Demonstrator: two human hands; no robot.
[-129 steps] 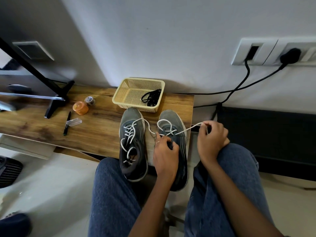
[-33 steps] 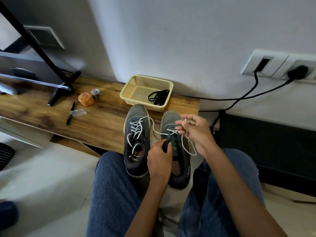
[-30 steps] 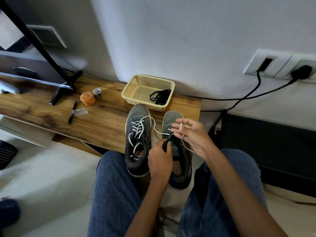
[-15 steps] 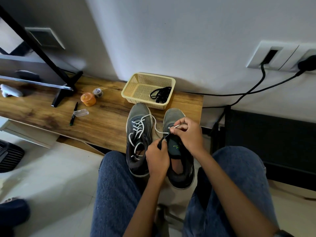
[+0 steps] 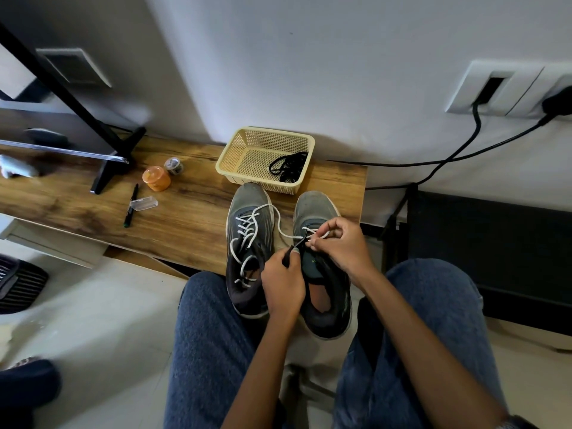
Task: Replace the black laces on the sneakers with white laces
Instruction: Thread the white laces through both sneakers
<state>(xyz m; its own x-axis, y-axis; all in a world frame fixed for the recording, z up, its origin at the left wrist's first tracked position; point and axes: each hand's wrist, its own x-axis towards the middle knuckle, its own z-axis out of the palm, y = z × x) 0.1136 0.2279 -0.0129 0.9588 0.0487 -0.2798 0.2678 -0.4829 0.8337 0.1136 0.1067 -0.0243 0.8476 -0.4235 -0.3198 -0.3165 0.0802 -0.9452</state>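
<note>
White lace (image 5: 280, 226), soft and limp, best taken near its stiff tip: right hand (image 5: 340, 246) pinches it over the right sneaker (image 5: 312, 209) before the basket (image 5: 266, 136); left hand (image 5: 283, 281) grips the tongue.

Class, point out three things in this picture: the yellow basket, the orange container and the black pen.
Yellow basket (image 5: 229, 157): head view, left wall.
Orange container (image 5: 155, 178): head view, middle of its lid.
Black pen (image 5: 130, 206): head view, mid-barrel.

Seated person in blue denim jeans (image 5: 213, 351)

Bare forearms, no sleeves showing; a dark wristband (image 5: 513, 422) sits at the right wrist, by the frame's edge.
</note>
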